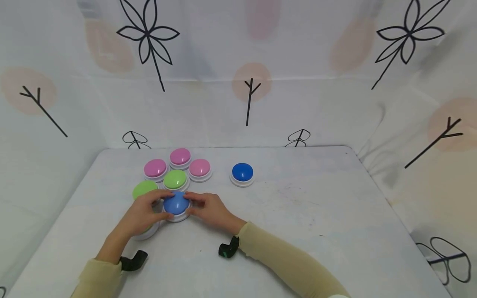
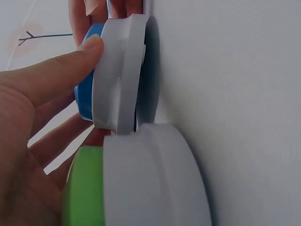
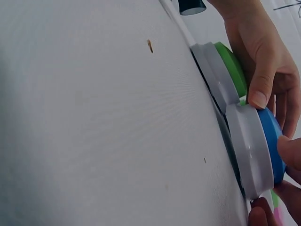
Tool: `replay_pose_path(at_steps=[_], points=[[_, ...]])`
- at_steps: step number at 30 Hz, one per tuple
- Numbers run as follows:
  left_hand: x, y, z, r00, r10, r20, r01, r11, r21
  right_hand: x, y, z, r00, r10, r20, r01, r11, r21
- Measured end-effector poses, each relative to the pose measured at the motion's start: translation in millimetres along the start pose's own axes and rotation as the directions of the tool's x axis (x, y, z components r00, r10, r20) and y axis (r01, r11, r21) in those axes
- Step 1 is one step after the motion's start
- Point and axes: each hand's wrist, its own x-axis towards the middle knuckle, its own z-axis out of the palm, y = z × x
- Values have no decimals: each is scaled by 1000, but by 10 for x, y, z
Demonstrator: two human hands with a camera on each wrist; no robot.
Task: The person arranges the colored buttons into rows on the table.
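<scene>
A blue dome push button [image 1: 176, 203] on a round white base is held between my two hands at the front of a group of buttons. My left hand [image 1: 140, 213] grips its left side, with the thumb on the edge of the blue dome in the left wrist view. From the right, my right hand [image 1: 213, 210] pinches the same button with thumb and fingers. A dark gap shows under its white base [image 2: 120, 75] in the left wrist view. Right beside it stands a green button [image 3: 230, 68], which my left hand partly covers in the head view.
Two more green buttons, one at the centre [image 1: 175, 179] and one at the left [image 1: 144, 188], stand behind the hands. Farther back are three pink buttons [image 1: 180, 156]. A second blue button [image 1: 242, 172] stands apart to the right on the white table [image 1: 298, 231]. Patterned cloth surrounds the table.
</scene>
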Motion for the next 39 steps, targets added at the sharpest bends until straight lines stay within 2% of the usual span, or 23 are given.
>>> replay_pose_path(at_steps=[9, 19, 25, 33, 39], points=[[88, 85, 81, 999, 31, -19, -31, 999, -23, -51, 11, -67, 997, 27, -78, -27, 1000, -2], [222, 218, 322, 992, 94, -84, -95, 995, -11, -185, 82, -257, 991, 58, -118, -50, 996, 69], [325, 356, 478, 985, 135, -106, -134, 991, 16, -303, 197, -407, 989, 50, -140, -33, 992, 119], [472, 591, 736, 988, 129, -80, -129, 992, 4, -511, 367, -637, 983, 79, -163, -54, 987, 154], [605, 733, 889, 984, 162, -80, -164, 986, -14, -666, 400, -815, 977, 102, -188, -74, 986, 147]])
